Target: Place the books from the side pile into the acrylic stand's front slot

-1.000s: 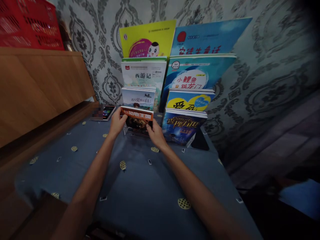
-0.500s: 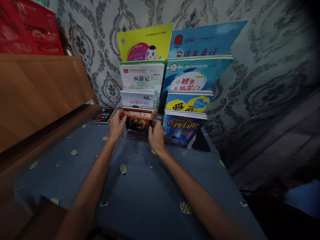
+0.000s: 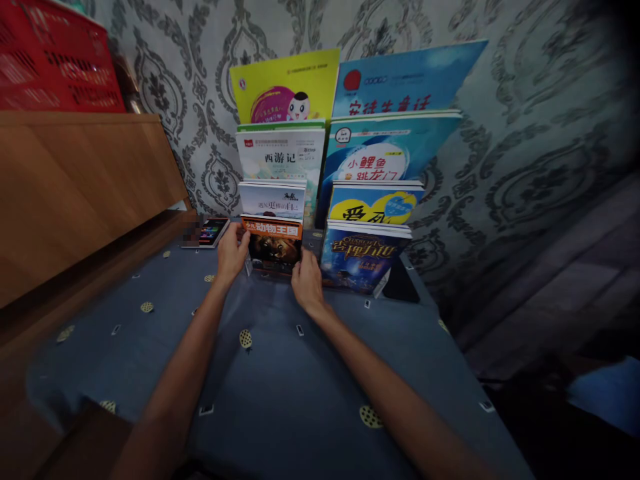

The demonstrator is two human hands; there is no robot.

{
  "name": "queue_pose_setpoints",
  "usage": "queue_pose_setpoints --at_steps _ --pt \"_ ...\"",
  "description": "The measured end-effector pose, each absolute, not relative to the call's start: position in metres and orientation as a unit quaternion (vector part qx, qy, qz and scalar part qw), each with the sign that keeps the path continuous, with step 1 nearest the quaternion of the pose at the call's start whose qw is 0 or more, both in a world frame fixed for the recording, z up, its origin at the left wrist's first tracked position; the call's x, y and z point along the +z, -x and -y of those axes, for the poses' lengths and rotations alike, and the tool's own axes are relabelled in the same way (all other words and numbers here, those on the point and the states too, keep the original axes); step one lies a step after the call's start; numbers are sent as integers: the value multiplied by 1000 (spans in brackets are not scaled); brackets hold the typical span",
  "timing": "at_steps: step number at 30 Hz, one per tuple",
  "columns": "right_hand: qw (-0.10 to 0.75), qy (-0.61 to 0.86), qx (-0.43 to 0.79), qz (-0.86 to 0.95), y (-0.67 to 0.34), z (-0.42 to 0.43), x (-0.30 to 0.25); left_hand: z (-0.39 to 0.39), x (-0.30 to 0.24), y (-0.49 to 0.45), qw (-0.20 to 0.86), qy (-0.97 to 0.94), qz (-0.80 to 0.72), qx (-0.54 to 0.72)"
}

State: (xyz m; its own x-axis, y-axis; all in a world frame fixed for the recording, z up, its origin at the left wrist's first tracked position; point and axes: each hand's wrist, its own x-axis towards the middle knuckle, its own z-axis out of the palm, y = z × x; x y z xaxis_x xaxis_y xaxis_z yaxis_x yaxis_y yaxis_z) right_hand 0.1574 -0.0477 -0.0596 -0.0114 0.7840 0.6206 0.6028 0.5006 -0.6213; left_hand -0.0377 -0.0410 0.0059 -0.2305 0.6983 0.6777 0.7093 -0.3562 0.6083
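A book with an orange title band and a lion on its cover (image 3: 275,248) stands upright in the front left slot of a tiered book rack. My left hand (image 3: 231,251) grips its left edge, fingers curled around it. My right hand (image 3: 306,281) holds its lower right corner, fingers against the cover. Behind it in the left column rise a white book (image 3: 273,199), another white book (image 3: 280,155) and a yellow book (image 3: 285,87). Beside it on the right stands a dark blue fantasy book (image 3: 359,257).
The rack sits on a table with a blue dotted cloth (image 3: 280,373), against a patterned wall. More blue and yellow books (image 3: 385,153) fill the right column. A phone (image 3: 210,231) lies to the left. A wooden panel (image 3: 75,187) and a red crate (image 3: 55,60) are on the left.
My right hand has slid down from the lion book's right edge to its lower right corner. The book has settled slightly lower in the front slot. My left hand stays on its left edge.
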Motion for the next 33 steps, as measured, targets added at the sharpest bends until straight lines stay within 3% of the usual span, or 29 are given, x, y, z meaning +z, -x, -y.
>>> queue_pose_setpoints --at_steps 24,33 --pt "501 504 65 701 -154 55 -60 36 3 41 1 615 562 -553" --pt "521 481 84 700 -156 56 -57 30 -3 42 -112 586 533 -600"
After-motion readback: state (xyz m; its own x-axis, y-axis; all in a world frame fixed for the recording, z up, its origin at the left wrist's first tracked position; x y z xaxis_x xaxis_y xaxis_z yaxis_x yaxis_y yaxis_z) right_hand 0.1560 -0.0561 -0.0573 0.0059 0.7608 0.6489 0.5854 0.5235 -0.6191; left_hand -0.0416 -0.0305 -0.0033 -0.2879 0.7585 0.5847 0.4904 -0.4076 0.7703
